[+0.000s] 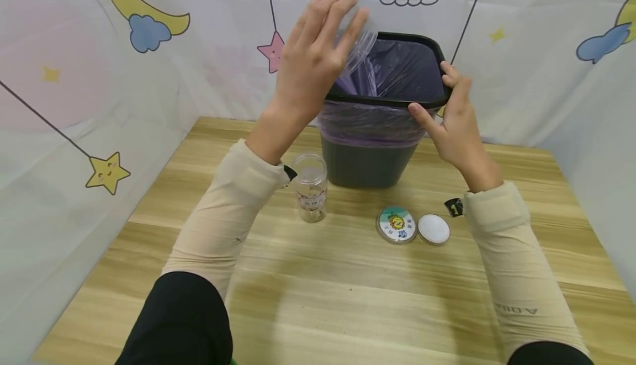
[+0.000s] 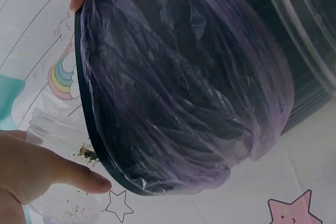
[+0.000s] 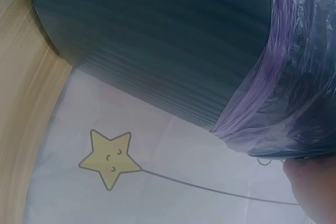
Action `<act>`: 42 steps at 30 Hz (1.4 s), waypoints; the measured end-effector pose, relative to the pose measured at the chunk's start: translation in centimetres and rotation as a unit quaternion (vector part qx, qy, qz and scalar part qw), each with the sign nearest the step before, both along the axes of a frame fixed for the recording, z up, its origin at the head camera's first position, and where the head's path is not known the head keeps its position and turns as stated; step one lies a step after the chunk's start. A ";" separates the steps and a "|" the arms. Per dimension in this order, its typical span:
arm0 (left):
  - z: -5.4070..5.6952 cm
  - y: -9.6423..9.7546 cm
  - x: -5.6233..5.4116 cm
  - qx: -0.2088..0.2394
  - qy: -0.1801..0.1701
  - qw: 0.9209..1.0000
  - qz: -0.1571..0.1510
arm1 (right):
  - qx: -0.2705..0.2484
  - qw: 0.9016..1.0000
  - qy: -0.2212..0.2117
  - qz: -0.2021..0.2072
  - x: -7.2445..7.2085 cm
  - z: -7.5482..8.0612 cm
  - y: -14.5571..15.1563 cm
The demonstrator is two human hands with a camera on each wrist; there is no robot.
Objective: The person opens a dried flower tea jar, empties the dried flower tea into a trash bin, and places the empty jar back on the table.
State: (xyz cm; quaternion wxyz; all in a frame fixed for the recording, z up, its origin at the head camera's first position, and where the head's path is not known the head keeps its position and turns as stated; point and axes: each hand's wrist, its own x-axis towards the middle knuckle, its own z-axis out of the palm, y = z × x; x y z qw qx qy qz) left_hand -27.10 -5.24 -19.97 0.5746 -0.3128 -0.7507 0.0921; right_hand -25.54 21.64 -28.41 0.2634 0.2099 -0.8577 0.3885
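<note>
My left hand (image 1: 313,50) holds a clear plastic jar (image 1: 366,45), tipped with its mouth over the near-left rim of a dark bin (image 1: 367,163). Brown crumbs (image 2: 86,153) show inside the tilted jar in the left wrist view. A thin purple bag (image 1: 370,125) lines the bin and folds down over its outside. My right hand (image 1: 457,122) grips the bin's black rim at the right, thumb on the near side and fingers at the far side. In the right wrist view only part of that hand (image 3: 315,187) shows.
A second clear jar (image 1: 311,194) with a label stands uncapped left of the bin. Two round lids lie flat in front: a printed lid (image 1: 396,225) and a smaller white lid (image 1: 434,229). A patterned cloth (image 1: 223,50) hangs behind the wooden table (image 1: 348,299).
</note>
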 end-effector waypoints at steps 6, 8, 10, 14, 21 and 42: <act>0.6 -0.2 -0.1 0.009 0.011 1.000 -0.006 | 0.000 1.000 -0.003 -0.003 0.0 0.2 0.0; 0.8 -0.5 -0.2 0.024 0.014 1.000 -0.005 | 0.000 1.000 -0.007 -0.001 0.0 0.4 0.0; 0.9 -0.6 -0.3 0.020 0.020 1.000 -0.007 | 0.000 1.000 -0.008 0.002 0.0 0.5 -0.1; 0.5 -0.6 -0.4 0.020 -0.001 1.000 -0.017 | 0.001 1.000 -0.005 0.001 0.0 0.5 0.0; 0.0 -0.7 0.2 0.073 -0.111 0.991 0.013 | -0.006 1.000 -0.014 0.005 0.1 0.1 -0.2; 0.2 -1.4 1.8 0.219 -0.269 0.938 0.015 | -0.170 0.976 -0.062 0.125 1.7 0.7 -1.2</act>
